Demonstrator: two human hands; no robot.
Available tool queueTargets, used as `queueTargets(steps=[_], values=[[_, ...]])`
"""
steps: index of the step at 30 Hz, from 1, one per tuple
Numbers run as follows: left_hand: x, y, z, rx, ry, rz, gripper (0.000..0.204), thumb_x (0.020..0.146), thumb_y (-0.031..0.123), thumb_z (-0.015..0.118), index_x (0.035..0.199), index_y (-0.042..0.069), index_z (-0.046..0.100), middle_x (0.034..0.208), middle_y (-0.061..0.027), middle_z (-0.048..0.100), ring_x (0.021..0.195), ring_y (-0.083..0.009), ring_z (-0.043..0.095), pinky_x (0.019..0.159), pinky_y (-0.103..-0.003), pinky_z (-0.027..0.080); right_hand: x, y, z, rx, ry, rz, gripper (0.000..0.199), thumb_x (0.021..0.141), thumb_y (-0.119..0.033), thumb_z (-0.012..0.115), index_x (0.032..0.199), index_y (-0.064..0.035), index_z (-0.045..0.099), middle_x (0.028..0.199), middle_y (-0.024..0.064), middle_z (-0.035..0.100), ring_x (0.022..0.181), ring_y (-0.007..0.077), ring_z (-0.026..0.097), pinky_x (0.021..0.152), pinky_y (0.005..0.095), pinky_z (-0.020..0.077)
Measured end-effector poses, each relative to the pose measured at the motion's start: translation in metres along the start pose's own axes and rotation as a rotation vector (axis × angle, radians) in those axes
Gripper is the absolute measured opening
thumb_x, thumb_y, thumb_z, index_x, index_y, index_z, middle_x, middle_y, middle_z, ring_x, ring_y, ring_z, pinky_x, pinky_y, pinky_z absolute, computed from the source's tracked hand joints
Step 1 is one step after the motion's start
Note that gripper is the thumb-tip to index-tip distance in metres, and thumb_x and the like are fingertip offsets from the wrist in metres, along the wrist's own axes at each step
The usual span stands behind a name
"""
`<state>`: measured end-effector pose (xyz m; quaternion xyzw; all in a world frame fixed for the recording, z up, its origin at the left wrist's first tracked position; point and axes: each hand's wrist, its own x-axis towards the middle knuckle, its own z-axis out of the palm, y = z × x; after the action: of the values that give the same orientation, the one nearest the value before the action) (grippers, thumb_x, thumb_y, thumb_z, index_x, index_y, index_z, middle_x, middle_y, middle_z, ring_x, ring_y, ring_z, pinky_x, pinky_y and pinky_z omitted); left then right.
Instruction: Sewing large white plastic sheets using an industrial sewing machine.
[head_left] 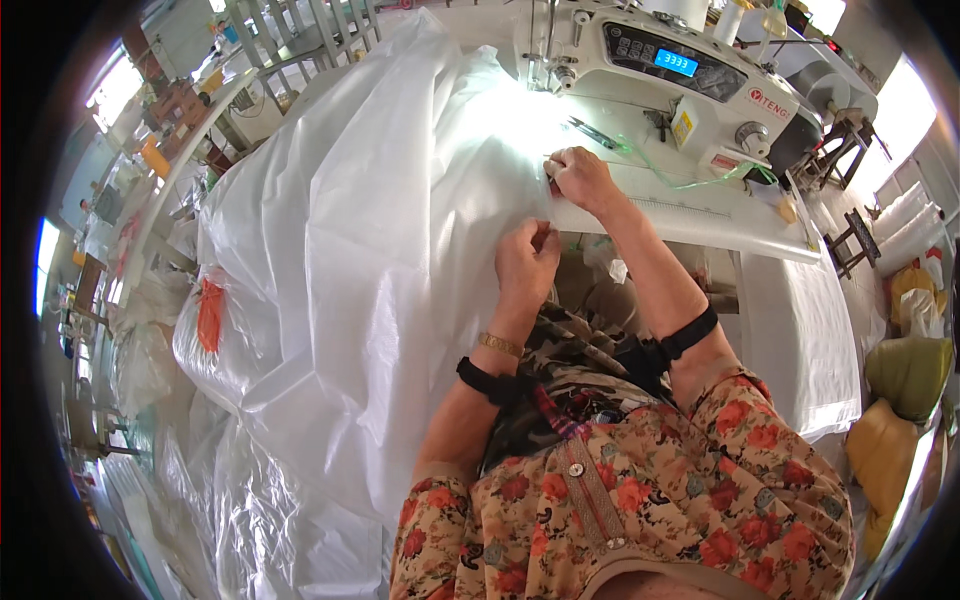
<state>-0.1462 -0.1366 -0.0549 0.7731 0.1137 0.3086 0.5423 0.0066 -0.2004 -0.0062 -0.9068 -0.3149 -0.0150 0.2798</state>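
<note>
A large sheet of white woven plastic fabric (370, 220) lies bunched over the table and spills to the left. My left hand (527, 262) pinches the fabric's edge near the table's front. My right hand (578, 176) is closed on the same edge farther up, close to the needle area of the white sewing machine (680, 75). Both forearms wear black bands; the left wrist has a gold bracelet.
A white table (790, 330) carries the machine. Green thread (690, 182) trails by the machine's base. Piles of white fabric and bags (210, 330) lie at left, yellow and green sacks (900, 400) at right, and a metal frame (300, 40) behind.
</note>
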Motion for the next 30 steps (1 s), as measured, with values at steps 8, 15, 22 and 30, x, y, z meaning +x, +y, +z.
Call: queueTargets(steps=[8, 15, 22, 30], values=[[0.003, -0.009, 0.0, -0.155, -0.059, -0.122, 0.018, 0.084, 0.011, 0.066, 0.086, -0.006, 0.062, 0.07, -0.0038, 0.061, 0.066, -0.0091, 0.054, 0.063, -0.028, 0.047, -0.007, -0.007, 0.001, -0.022, -0.03, 0.033, 0.029, 0.085, -0.033, 0.056, 0.087, -0.0078, 0.072, 0.076, 0.0106, 0.07, 0.079, 0.0299, 0.067, 0.077, 0.0441, 0.0481], [0.004, 0.002, 0.0, 0.15, -0.057, 0.101, 0.018, 0.083, 0.014, 0.064, 0.082, -0.004, 0.061, 0.071, -0.0156, 0.064, 0.062, -0.0278, 0.062, 0.061, -0.036, 0.047, -0.011, -0.014, 0.002, -0.117, -0.029, 0.045, 0.027, 0.08, -0.031, 0.058, 0.09, -0.0079, 0.07, 0.084, 0.0129, 0.07, 0.082, 0.0315, 0.066, 0.08, 0.0454, 0.0424], [-0.007, 0.021, -0.015, 0.322, -0.132, 0.252, 0.012, 0.085, 0.009, 0.057, 0.091, 0.0, 0.061, 0.084, -0.0159, 0.063, 0.077, -0.0358, 0.06, 0.067, -0.042, 0.047, -0.032, -0.024, 0.009, -0.234, 0.125, 0.007, 0.019, 0.079, -0.023, 0.056, 0.083, -0.0046, 0.061, 0.074, 0.0167, 0.065, 0.076, 0.0361, 0.064, 0.071, 0.0456, 0.0476], [0.027, 0.024, -0.027, 0.531, -0.013, 0.471, 0.024, 0.084, 0.0, 0.049, 0.104, 0.001, 0.061, 0.113, -0.0134, 0.06, 0.108, -0.0325, 0.053, 0.09, -0.042, 0.045, -0.047, -0.035, 0.008, -0.185, 0.233, -0.006, 0.016, 0.082, -0.014, 0.058, 0.088, 0.0011, 0.059, 0.079, 0.0214, 0.066, 0.078, 0.038, 0.066, 0.068, 0.0455, 0.0494]])
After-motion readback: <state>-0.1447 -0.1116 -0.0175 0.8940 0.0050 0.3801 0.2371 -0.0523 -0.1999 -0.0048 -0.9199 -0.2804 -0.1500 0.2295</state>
